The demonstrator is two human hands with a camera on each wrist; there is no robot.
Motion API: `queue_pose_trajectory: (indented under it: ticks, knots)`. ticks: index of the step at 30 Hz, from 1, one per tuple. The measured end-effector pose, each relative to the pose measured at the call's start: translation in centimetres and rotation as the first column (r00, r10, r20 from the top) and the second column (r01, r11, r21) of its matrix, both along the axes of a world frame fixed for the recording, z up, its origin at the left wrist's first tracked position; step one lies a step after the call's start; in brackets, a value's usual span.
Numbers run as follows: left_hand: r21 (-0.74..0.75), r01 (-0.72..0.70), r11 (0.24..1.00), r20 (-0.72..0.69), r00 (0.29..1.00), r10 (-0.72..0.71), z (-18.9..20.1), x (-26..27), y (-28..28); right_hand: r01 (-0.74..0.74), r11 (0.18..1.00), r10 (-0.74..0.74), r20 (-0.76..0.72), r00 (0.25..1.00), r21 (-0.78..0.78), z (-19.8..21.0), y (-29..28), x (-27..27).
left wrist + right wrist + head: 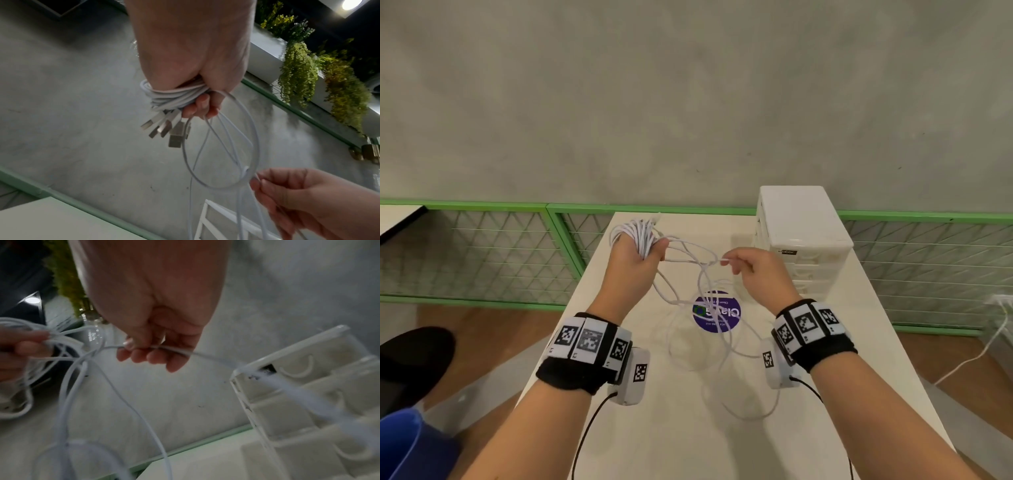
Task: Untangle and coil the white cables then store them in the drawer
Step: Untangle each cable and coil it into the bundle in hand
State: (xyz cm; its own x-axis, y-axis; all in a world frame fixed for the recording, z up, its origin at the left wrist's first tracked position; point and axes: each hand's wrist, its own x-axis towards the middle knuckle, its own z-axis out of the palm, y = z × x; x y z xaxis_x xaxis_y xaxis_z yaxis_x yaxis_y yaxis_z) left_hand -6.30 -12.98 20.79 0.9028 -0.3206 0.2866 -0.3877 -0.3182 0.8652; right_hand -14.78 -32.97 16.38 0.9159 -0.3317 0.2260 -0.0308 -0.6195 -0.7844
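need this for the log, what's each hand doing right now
Left hand: closed around a coiled bundle of white cables.
Right hand: pinching one loose white cable strand between thumb and fingers.

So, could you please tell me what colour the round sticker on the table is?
Purple, with white lettering; the round sticker shows best in the head view.

A round purple sticker is seen mid-worktop. A green mesh fence runs behind; a blue bin stands near left.
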Motion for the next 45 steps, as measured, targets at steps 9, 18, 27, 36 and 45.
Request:
queue_pose_trajectory:
  ticks: [9,18,27,36,45]
  knots:
    - [-0.111,-0.171,0.979,-0.009,0.985,0.171,0.3,2.8,3.9,0.537,0.843,-0.532,-0.207,0.821,-0.040,-5.3,-8.5,-4.0]
    - [-0.025,-0.012,1.000,-0.021,1.000,0.012,-0.3,0.9,0.4,0.186,0.968,-0.201,-0.072,0.977,-0.169,-3.3,-3.4,-1.7]
    - [-0.042,0.034,0.999,-0.030,0.999,-0.035,-0.1,0.3,-0.4,-0.120,0.993,0.120,0.040,0.992,0.006,-1.7,0.3,0.5]
    - [-0.031,-0.066,0.997,-0.097,0.993,0.063,-1.7,0.6,1.4,0.412,0.910,-0.407,-0.097,0.908,0.038,-6.1,-4.9,-3.3]
    - [-0.030,-0.050,0.998,-0.139,0.989,0.045,-2.6,-0.6,0.0,0.345,0.923,-0.379,-0.252,0.890,-0.169,-6.7,-3.9,-3.2]
